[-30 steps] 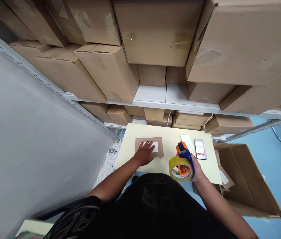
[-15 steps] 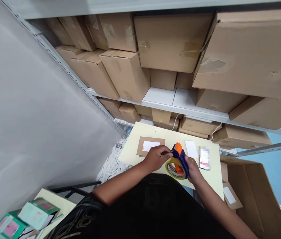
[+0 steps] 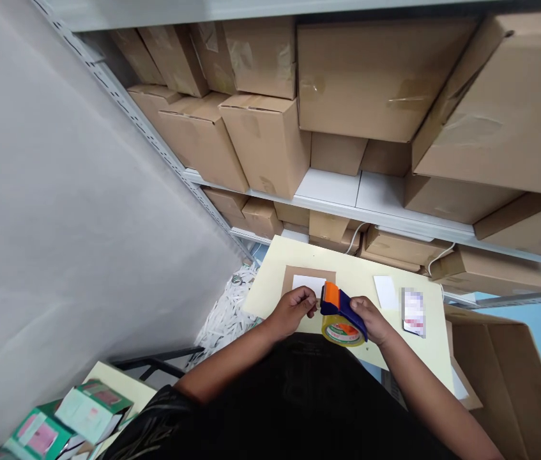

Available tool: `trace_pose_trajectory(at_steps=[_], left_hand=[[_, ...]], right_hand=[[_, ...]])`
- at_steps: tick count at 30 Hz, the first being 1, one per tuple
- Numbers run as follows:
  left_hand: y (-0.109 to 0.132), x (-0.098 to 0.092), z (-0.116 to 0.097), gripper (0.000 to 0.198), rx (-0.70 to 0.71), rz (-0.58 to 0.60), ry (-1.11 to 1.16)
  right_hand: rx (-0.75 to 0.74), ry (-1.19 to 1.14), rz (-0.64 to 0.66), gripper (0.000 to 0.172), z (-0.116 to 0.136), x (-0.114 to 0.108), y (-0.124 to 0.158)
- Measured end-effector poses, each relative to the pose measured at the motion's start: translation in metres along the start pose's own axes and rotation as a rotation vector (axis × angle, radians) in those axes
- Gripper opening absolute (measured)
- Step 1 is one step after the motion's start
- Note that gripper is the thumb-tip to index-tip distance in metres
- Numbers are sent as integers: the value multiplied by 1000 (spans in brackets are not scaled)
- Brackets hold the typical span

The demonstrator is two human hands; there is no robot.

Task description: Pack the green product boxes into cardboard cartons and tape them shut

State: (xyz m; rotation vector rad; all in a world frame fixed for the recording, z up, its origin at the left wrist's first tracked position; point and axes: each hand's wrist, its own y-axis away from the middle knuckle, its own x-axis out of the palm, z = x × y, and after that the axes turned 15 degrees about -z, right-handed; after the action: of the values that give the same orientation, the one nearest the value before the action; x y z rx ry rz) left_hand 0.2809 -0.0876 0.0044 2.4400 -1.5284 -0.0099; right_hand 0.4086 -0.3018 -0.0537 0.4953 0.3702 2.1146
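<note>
I have the right hand (image 3: pixel 370 317) grasping the tape dispenser (image 3: pixel 345 305) by its blue handle above the table's (image 3: pixel 356 268) near edge, presumably so the orange head (image 3: pixel 331 294) is accessible from the left. The left hand (image 3: pixel 294 308) is curled just beside that head; I cannot tell whether it pinches any tape. The dispenser's long axis slants across the torso: head pointing left and slightly away, handle right, tape roll (image 3: pixel 336 335) underneath.
</note>
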Motion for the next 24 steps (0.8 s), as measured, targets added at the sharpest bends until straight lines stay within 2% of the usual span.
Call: trace_pose_trajectory(at_steps=[8,12,17,20,22,24], left_hand=[[-9,-62,-29,37,133,-74,-82],[-18,-87,-46,32,295,-73,-219],[-33,-110,-67,30,436,-102,-256],[-44,-120,-81,28,532,39,-346],[-53,-122,-90,26,500,144,-392],[-63,-120,-96,28,361,199,-353]], right_hand=[[30,19,42,62,27,67,-17],[79,-15,10,59,33,88,-24],[202,-128,15,53,28,87,-22],[331,-170,92,51,25,78,-17],[391,-158,155,53,26,72,-16],[403,-122,193,54,28,63,-18]])
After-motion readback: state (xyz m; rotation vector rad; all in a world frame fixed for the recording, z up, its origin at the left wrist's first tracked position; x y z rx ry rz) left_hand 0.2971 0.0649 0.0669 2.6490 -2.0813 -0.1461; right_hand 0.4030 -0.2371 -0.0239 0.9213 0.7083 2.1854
